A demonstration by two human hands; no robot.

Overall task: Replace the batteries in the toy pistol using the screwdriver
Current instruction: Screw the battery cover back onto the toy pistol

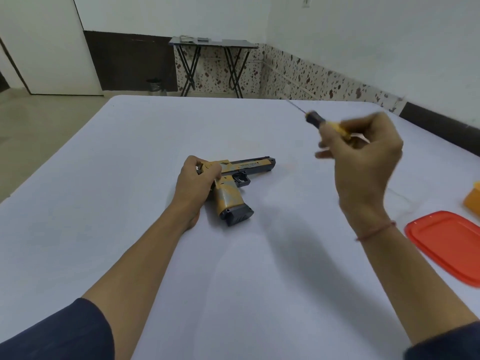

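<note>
Reading this as early stage, tool-up only.

Left of centre: left hand (193, 178) with fingers curled round the rear end of the toy pistol (235, 183), pinning it flat on its side on the table, muzzle to the right, grip base toward camera. No open battery cover, no loose screw and no batteries anywhere in view. Cannot tell where the cover sits.

Further right: right hand (363, 162) closed round the yellow-and-black handle of the screwdriver (318, 122), held up well clear of the pistol. Shaft pointing up and away, motion-blurred, tip not yet near any screw.

Nothing visibly done. Left to do, at a guess:
- find the cover screw and back it out
- swap the cells
- close up and retighten

Surface: table (117, 229) under a plain pale cloth. At far right, an orange-red container lid (446, 245) lying flat. Beyond it, a corner of an orange box (474, 196), cut off by the frame, contents not visible.

Room, left to right:
- white door (44, 42)
- dark wall band (124, 61)
- small dark bin (155, 85) on the floor
- black folding table (233, 44) at the back wall, flat items on top too small to identify
- speckled skirting (298, 74) along the right wall
</note>
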